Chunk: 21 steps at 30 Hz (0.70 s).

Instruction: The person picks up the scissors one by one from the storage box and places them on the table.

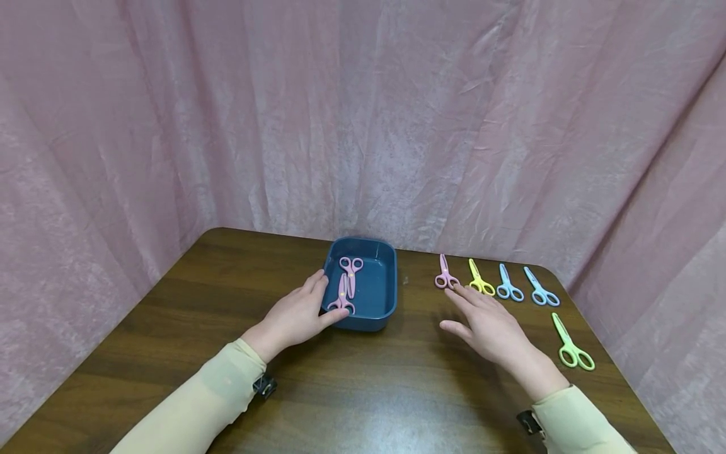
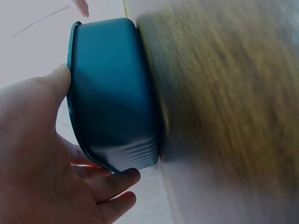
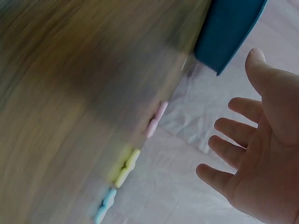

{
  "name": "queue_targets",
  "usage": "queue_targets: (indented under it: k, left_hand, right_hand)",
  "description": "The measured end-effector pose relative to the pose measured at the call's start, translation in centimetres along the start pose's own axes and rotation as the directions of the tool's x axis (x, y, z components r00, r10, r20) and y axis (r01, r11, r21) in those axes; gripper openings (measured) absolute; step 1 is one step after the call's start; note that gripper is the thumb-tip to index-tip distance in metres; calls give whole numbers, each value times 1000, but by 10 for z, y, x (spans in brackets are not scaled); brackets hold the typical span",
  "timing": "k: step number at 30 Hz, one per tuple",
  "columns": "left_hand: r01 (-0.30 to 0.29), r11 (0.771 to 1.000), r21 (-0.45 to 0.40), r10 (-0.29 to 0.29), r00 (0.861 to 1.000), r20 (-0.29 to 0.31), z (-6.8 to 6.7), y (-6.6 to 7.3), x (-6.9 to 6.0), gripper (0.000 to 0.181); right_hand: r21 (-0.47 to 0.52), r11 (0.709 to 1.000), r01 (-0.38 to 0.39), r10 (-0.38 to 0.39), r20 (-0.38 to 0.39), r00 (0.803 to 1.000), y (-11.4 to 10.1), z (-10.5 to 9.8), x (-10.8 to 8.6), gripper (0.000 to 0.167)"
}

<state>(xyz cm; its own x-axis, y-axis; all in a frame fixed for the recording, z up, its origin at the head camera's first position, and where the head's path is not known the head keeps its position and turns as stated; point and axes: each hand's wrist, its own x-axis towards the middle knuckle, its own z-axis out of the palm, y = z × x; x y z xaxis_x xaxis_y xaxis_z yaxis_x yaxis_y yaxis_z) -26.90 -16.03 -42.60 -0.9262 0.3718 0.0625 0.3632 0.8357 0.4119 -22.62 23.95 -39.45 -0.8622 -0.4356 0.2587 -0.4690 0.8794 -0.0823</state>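
Note:
A dark blue plastic bin (image 1: 382, 309) stands on the table, with two pink scissors inside: one pair (image 1: 351, 277) with handles away from me, the other (image 1: 342, 295) with handles toward me. My left hand (image 1: 295, 313) holds the bin at its left side, thumb at the near rim and fingers along the outer wall. In the left wrist view, the fingers bend around a corner of the bin (image 2: 110, 88). My right hand (image 1: 490, 325) hovers palm down, fingers spread, holding nothing. Its fingertips are near pink scissors (image 1: 444, 274) and partly cover yellow scissors (image 1: 476, 272).
Farther right lie two blue scissors, one pair (image 1: 507, 282) beside the yellow ones and another (image 1: 539, 287) nearer the right edge. Light green scissors (image 1: 569, 343) lie closer to me. A pink curtain (image 1: 363, 126) hangs behind the brown wooden table (image 1: 227, 277).

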Motion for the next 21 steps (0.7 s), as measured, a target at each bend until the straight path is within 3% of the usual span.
queue_targets:
  k: [21]
  left_hand:
    - [-3,1000,4,3,1000,-3,1,0,0,103]
  right_hand:
    - [55,997,63,-60,-53,997,-46,9,37,68]
